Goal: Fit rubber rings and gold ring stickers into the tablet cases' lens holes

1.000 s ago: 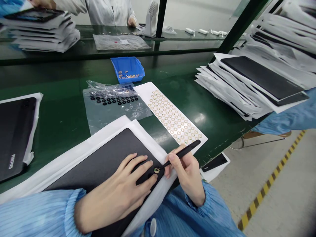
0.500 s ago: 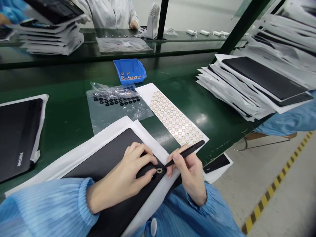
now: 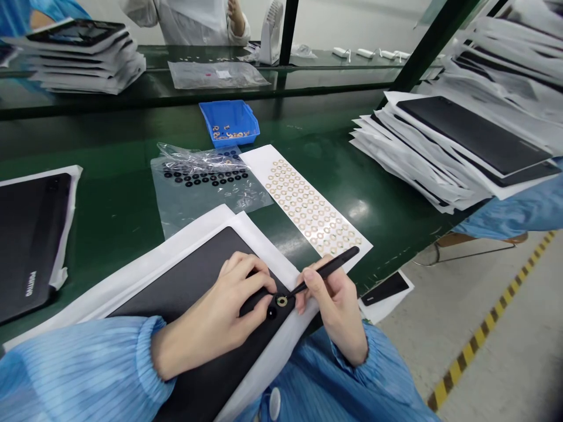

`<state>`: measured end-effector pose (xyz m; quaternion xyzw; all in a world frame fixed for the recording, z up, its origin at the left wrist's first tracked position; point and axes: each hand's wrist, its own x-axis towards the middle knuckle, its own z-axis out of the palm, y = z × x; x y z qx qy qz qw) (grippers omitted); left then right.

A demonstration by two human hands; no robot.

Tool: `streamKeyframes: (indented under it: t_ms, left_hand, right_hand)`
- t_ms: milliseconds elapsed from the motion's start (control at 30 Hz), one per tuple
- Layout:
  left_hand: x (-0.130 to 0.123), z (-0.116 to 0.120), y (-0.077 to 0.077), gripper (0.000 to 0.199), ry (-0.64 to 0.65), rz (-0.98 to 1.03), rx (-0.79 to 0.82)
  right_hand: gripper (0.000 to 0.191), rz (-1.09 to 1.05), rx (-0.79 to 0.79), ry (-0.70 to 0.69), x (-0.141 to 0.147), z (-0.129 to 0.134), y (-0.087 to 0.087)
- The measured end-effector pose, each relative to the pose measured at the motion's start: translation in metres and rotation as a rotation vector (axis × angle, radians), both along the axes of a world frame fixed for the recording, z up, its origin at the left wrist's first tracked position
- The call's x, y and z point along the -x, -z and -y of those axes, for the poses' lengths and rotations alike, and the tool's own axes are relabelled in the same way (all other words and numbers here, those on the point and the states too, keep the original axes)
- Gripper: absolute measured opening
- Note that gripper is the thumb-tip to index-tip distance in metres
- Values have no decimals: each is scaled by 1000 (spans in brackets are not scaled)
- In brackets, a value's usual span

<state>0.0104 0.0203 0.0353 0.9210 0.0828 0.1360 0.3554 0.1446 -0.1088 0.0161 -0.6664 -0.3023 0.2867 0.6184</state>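
A black tablet back cover (image 3: 185, 281) lies on white wrapping sheets under my hands. Over it my left hand (image 3: 226, 299) is curled, thumb and forefinger nearly meeting beside a small gold ring (image 3: 282, 301) at the cover's corner; whether they pinch anything is hidden. My right hand (image 3: 332, 299) is closed around black tweezers (image 3: 329, 271), held like a pen, their tip at the ring's edge. A dark round opening (image 3: 271, 313) shows just below the ring. Behind the cover is a white sheet (image 3: 314, 205) with rows of gold rings.
A clear bag (image 3: 197, 193) with black discs and a blue tray (image 3: 233, 120) of gold rings lie farther back. Wrapped covers are stacked at right (image 3: 470, 135) and far left (image 3: 83, 64). Another cover (image 3: 33, 240) lies left. A co-worker (image 3: 189, 20) is across the bench.
The ring now sits flatter at the cover's corner, and my left fingertips have drawn back slightly left, uncovering the dark opening. Across the bench, the co-worker's hand has risen.
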Motion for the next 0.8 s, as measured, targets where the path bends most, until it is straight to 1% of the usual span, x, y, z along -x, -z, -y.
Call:
streamKeyframes:
  t_ms: [267, 567, 800]
  left_hand:
    - [1, 0, 1, 16, 8, 1, 5]
    - [1, 1, 3, 17, -5, 7, 25]
    - [3, 2, 5, 17, -11, 7, 30]
  right_hand:
    - [36, -16, 7, 1, 0, 0, 0]
    - [36, 17, -13, -6, 1, -2, -1]
    - [34, 23, 6, -5, -1, 0, -1]
